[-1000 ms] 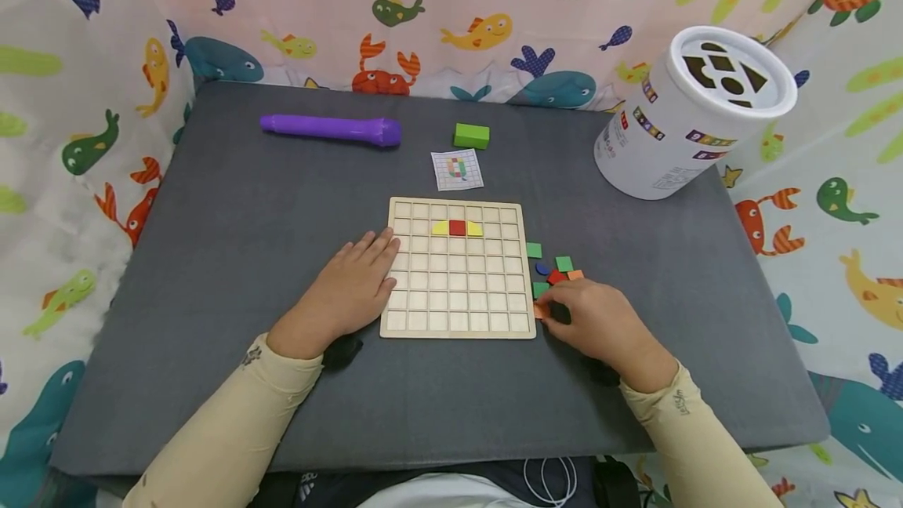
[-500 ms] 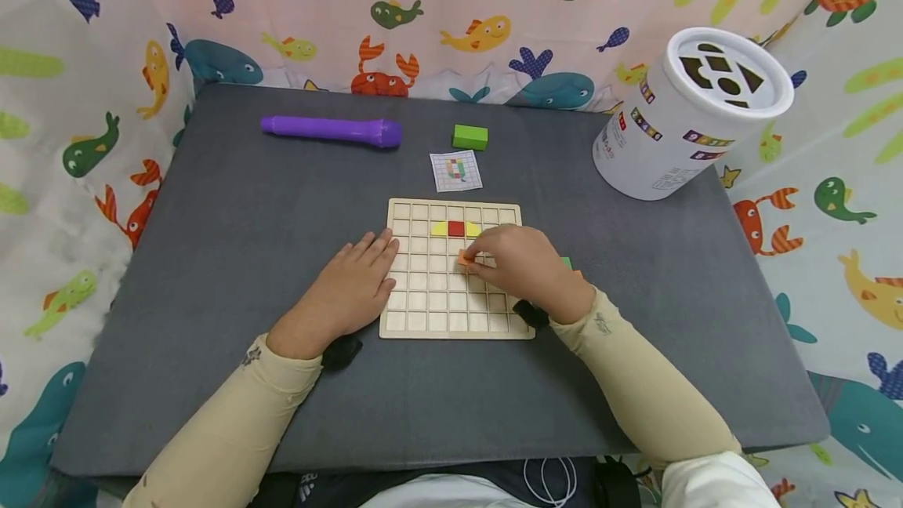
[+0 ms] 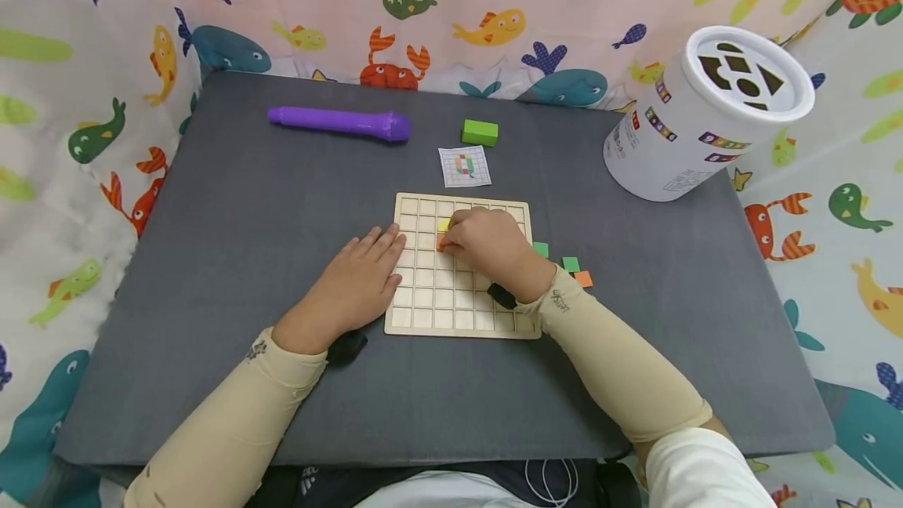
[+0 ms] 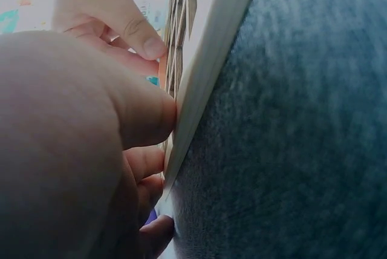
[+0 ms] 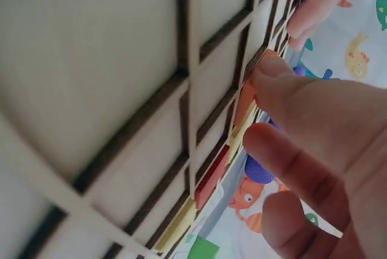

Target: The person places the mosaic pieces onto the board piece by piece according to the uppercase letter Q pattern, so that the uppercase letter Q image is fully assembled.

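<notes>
A wooden grid board (image 3: 416, 298) lies flat on the grey table. My left hand (image 3: 346, 288) rests at its left edge with fingers extended, the fingertips touching the rim. Over the board's upper part, my right hand (image 3: 497, 249) pinches an orange square tile (image 5: 245, 98) at a cell just below a yellow tile (image 3: 444, 224). In the right wrist view the thumb lies on the orange tile. A red tile (image 5: 211, 177) and another yellow tile (image 5: 178, 226) sit in the same row of cells; my right hand hides them in the head view.
Right of the board lie green tiles (image 3: 571, 264) and a loose orange tile (image 3: 583, 279), partly behind my right arm. Beyond the board are a pattern card (image 3: 465, 167), a green block (image 3: 480, 132) and a purple microphone-shaped stick (image 3: 339, 122). A white tub (image 3: 670, 147) stands back right.
My right hand took an orange tile from beside the board, carried it left over the grid, and moved it to a cell below the left yellow tile. My left hand stayed at the edge.
</notes>
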Motion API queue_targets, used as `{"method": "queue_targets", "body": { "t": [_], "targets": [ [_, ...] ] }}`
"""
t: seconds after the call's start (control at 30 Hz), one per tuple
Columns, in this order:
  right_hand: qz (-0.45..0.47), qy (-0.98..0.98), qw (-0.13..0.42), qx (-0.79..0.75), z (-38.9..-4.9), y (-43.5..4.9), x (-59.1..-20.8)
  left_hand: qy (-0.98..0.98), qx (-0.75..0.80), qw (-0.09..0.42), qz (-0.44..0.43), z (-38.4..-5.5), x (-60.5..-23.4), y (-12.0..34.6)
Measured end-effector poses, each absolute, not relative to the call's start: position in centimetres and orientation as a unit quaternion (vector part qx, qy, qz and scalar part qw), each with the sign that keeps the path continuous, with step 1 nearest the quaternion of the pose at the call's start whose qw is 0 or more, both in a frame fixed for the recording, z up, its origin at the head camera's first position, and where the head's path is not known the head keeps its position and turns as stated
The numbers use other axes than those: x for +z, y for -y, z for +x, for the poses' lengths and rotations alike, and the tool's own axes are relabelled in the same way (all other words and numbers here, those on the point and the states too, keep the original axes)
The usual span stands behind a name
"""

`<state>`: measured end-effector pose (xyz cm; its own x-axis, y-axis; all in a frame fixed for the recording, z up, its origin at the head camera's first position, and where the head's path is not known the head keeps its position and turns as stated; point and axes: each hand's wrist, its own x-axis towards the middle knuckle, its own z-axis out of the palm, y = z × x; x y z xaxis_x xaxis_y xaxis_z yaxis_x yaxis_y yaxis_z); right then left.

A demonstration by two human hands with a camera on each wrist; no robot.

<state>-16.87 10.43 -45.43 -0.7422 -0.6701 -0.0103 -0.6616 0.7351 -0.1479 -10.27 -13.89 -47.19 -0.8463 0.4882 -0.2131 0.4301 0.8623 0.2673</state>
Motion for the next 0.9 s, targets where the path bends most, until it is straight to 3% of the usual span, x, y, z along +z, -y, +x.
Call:
{"method": "queue_targets", "body": {
  "t": [0.3, 0.6, 0.9],
  "targets": [
    [-0.349, -0.929, 0.053, -0.115, -17.2, -12.7, -44.3, -0.955, 0.108, 0.138, 0.238, -10.5, -47.4, 13.8],
    [-0.213, -0.959, 0.060, -0.174, -14.0, -21.7, -42.2, -0.955, 0.104, 0.138, 0.240, -10.4, -48.0, 13.7],
    [-0.105, -0.982, 0.094, -0.128, -10.9, -28.0, -44.8, -0.954, 0.110, 0.146, 0.237, -10.2, -47.8, 13.4]
  ]
}}
